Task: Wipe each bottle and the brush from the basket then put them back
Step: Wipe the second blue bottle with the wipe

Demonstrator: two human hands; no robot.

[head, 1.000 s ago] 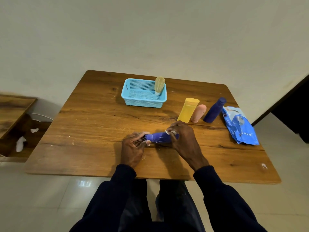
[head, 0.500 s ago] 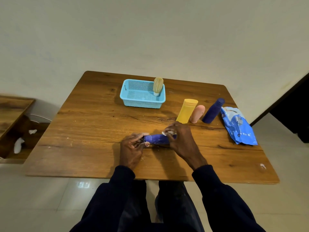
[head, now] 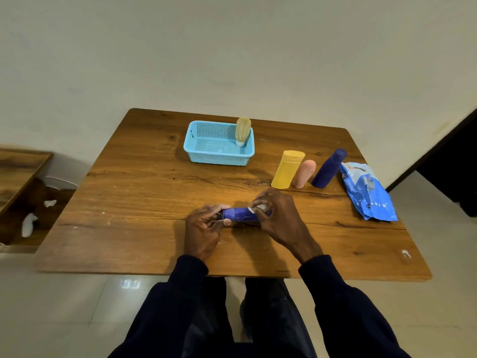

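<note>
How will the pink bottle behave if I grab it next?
The pink bottle stands upright and is tall for its base, so a sideways nudge would probably tip it. Its smooth, rounded top looks slippery, so gripping the body seems safer. The yellow bottle stands right beside it and may get knocked too.

Ends of blue bottle [head: 240,214] seemingly hidden.
</note>
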